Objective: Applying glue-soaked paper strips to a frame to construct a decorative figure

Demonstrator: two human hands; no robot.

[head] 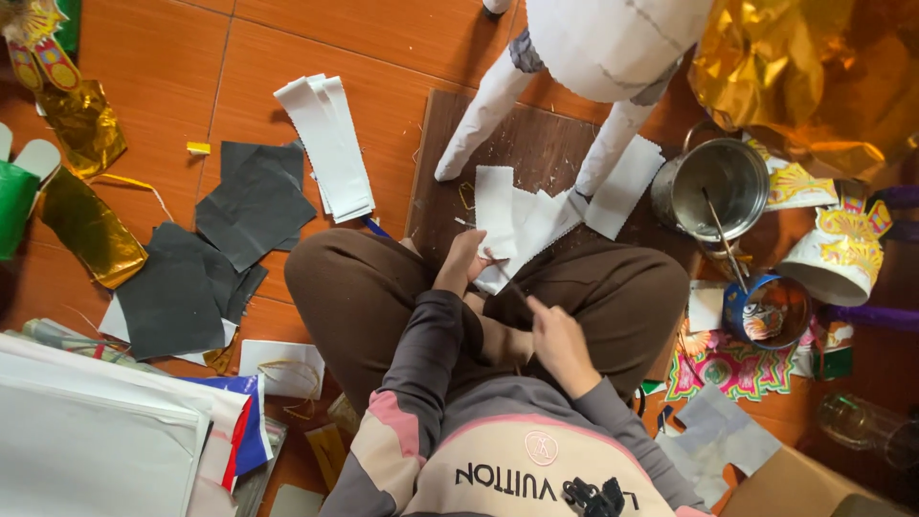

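Sitting cross-legged, head view: left hand pinches the edge of a white paper piece over the lap, fingers closed on it; right hand is closed round a thin stick whose tip meets that paper. Judged progress: partway, as the white paper figure on the dark board already has covered legs, while 1 stack of white strips and several loose white pieces lie unused. Surroundings: orange tiled floor, grey paper sheets, gold foil, metal pot with a stick inside, small blue tin, printed paper ornaments.
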